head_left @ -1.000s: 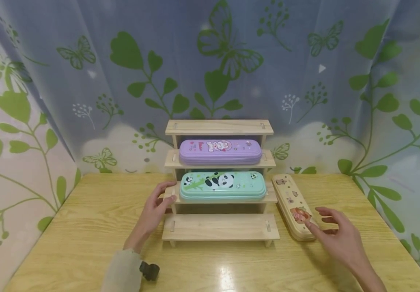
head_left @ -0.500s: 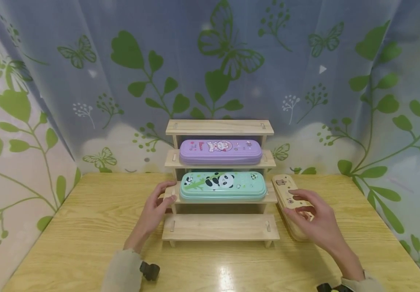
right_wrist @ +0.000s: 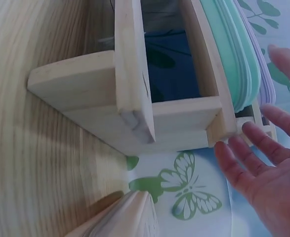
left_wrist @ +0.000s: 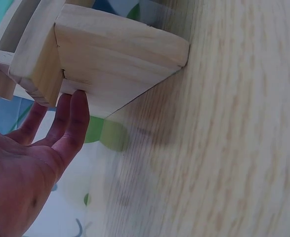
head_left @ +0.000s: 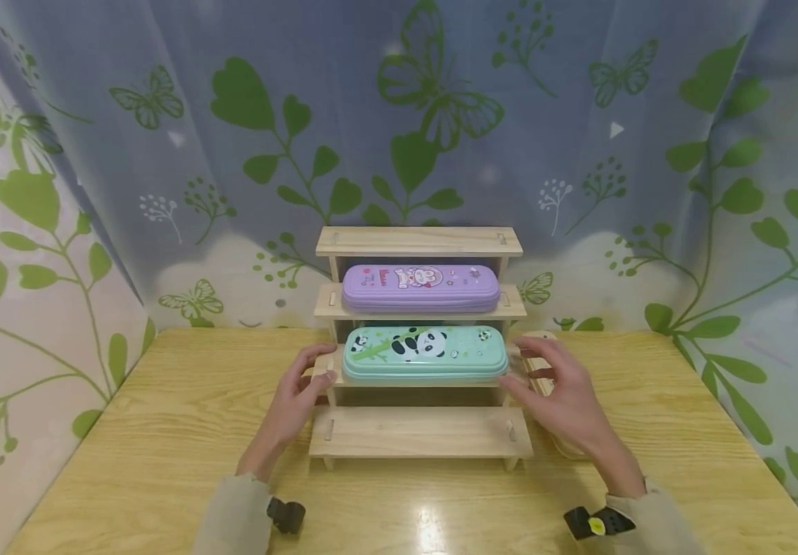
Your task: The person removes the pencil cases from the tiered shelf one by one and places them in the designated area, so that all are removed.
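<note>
A stepped wooden display rack (head_left: 419,433) stands on the table. On its second-lowest step sits a mint-green pencil case (head_left: 426,353) with pandas; a purple pencil case (head_left: 421,287) lies one step higher. My left hand (head_left: 294,397) holds the left end of the mint case's step, thumb at the front corner and fingers farther back. In the left wrist view its fingertips (left_wrist: 79,98) reach the rack's side panel. My right hand (head_left: 565,393), fingers spread and loosely bent, is at that step's right end beside the mint case, with nothing gripped.
A cream pencil case (head_left: 544,385) lies on the table (head_left: 163,432) right of the rack, mostly hidden behind my right hand. The rack's top step (head_left: 418,241) and lowest step hold nothing. Patterned curtains (head_left: 343,116) hang behind and along both sides.
My right hand has moved left and away from me, from the cream pencil case to the right end of the mint case's step. My left hand and the cases have stayed put.
</note>
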`<state>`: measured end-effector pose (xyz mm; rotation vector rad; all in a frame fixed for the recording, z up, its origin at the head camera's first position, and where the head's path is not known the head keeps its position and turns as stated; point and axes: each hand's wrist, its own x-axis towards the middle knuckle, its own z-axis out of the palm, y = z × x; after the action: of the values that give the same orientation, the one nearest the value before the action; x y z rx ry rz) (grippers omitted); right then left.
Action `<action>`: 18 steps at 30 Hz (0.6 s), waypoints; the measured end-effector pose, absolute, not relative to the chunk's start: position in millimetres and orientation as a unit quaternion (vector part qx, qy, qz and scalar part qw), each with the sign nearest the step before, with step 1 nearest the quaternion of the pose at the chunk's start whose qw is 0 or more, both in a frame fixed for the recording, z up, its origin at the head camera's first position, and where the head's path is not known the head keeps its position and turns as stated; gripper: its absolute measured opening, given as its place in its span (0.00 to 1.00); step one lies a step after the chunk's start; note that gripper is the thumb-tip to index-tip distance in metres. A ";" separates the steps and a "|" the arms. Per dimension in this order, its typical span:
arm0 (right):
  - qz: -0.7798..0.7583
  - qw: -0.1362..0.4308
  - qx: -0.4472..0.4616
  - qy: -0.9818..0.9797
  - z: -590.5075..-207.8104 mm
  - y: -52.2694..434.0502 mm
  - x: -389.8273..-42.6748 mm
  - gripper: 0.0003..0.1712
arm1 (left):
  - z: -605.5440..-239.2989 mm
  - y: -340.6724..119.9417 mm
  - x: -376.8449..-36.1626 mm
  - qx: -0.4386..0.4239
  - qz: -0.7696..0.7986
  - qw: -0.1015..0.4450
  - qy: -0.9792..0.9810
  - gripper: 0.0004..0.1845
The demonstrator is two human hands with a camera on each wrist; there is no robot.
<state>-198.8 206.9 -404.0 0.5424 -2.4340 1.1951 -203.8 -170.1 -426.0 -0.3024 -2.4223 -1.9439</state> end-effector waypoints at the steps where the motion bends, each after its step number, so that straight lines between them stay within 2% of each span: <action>1: 0.423 0.184 0.193 -0.866 -404.0 205.4 -200.0 0.33 | -426.0 -170.0 -203.8 -0.097 -0.624 0.010 -0.776 0.21; 18: 0.392 0.121 0.146 -0.900 -405.5 190.2 -211.8 0.49 | -426.0 -169.7 -204.1 -0.093 -0.628 0.008 -0.773 0.22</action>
<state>-211.8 190.2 -405.5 0.4276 -2.6286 1.1443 -204.1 -169.7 -426.0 -0.2899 -2.4150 -1.9627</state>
